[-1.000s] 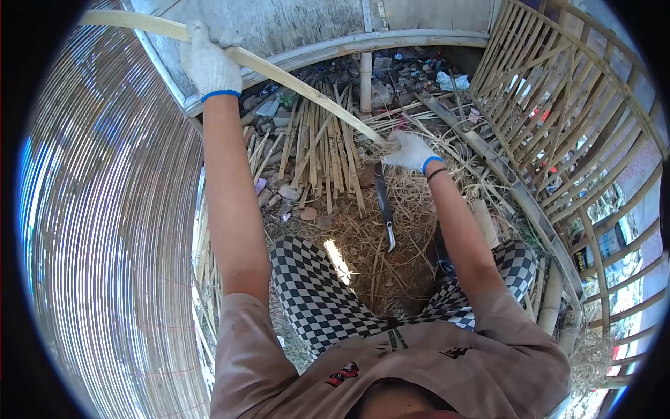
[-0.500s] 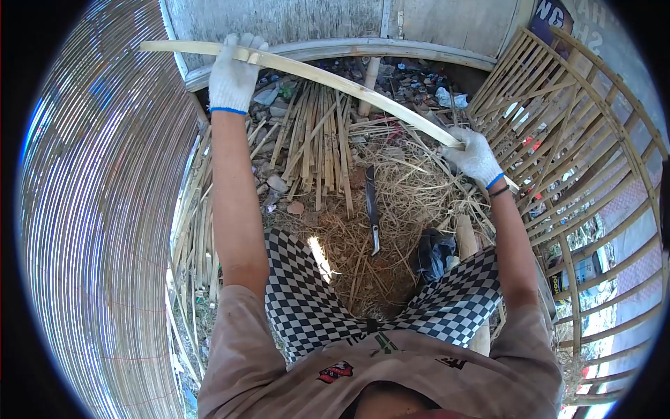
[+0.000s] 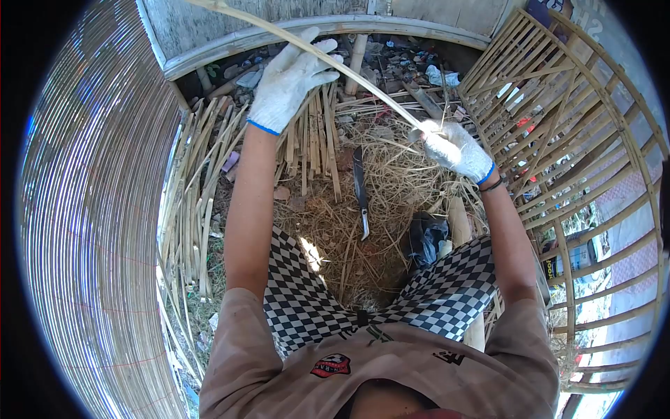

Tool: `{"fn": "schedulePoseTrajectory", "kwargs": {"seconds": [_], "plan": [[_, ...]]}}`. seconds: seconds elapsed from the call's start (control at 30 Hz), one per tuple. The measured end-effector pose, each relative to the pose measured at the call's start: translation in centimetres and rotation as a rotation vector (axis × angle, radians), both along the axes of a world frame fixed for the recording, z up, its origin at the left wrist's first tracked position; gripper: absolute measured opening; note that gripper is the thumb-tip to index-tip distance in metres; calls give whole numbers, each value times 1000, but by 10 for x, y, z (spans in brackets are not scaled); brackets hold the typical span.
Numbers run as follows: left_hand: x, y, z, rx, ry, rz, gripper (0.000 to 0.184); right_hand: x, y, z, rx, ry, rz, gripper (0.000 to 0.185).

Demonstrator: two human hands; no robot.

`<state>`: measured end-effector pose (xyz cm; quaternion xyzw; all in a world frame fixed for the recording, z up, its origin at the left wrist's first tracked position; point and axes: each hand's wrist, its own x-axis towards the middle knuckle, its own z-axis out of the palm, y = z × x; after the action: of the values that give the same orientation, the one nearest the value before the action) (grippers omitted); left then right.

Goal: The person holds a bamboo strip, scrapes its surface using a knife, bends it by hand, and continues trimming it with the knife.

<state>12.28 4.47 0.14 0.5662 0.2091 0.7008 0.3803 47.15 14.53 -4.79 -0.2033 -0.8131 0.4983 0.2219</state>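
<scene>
A long pale bamboo strip (image 3: 370,87) slants from the top left down to my right hand (image 3: 457,150). That hand wears a white glove with a blue cuff and is closed round the strip's lower end. My left hand (image 3: 289,80), gloved the same way, lies against the strip's middle with its fingers spread. Below and between the hands, a knife (image 3: 360,188) with a dark blade lies on the straw-covered ground. A pile of split bamboo sticks (image 3: 324,140) is partly hidden behind my left hand and forearm.
On the right leans a bamboo slatted frame (image 3: 558,140). A screen of thin slats (image 3: 105,230) curves along the left. More bamboo sticks (image 3: 192,202) lie beside it. A dark plastic bag (image 3: 427,237) sits near my right knee. A pale board wall (image 3: 279,26) stands ahead.
My left hand has moved right and down along the strip, and its fingers have spread. The strip now slants more steeply, with my right hand at its lower end.
</scene>
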Motion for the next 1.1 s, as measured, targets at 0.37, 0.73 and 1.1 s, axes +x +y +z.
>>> {"fn": "schedulePoseTrajectory", "kwargs": {"seconds": [0.37,0.73,1.1], "plan": [[3,1,-20,-81,-251,256,41,-15,-38,10,16,-49,-144,21],[-3,-3,-21,-21,-339,157,36,-11,-45,25,191,-137,-261,29],[5,-13,-12,117,-281,-223,44,13,-34,15,-88,74,-190,26]]}}
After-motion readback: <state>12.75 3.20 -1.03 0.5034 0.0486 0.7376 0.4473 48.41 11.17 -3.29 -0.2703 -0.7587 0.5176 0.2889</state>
